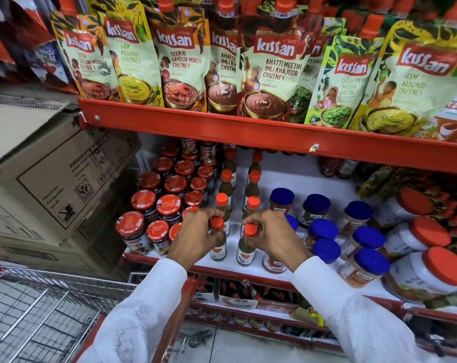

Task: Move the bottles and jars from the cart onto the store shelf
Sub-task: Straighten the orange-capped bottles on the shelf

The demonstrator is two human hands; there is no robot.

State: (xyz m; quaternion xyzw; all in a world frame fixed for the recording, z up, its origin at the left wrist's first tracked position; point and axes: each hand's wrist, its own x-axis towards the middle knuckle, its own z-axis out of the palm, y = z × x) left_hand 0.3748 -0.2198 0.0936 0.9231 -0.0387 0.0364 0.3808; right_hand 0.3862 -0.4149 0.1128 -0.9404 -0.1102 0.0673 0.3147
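Two small green sauce bottles with orange caps stand at the front of the white shelf. My left hand grips the neck of the left bottle. The right bottle is held at its cap by my right hand. Behind them, two rows of the same orange-capped bottles run toward the back. Both bottle bases rest on or just above the shelf; I cannot tell which. The wire cart is at the lower left, below my left sleeve.
Red-lidded jars crowd the shelf's left side, blue-lidded jars the right, large orange-lidded tubs farther right. Chutney pouches hang over the red upper shelf edge. Cardboard boxes are stacked at left.
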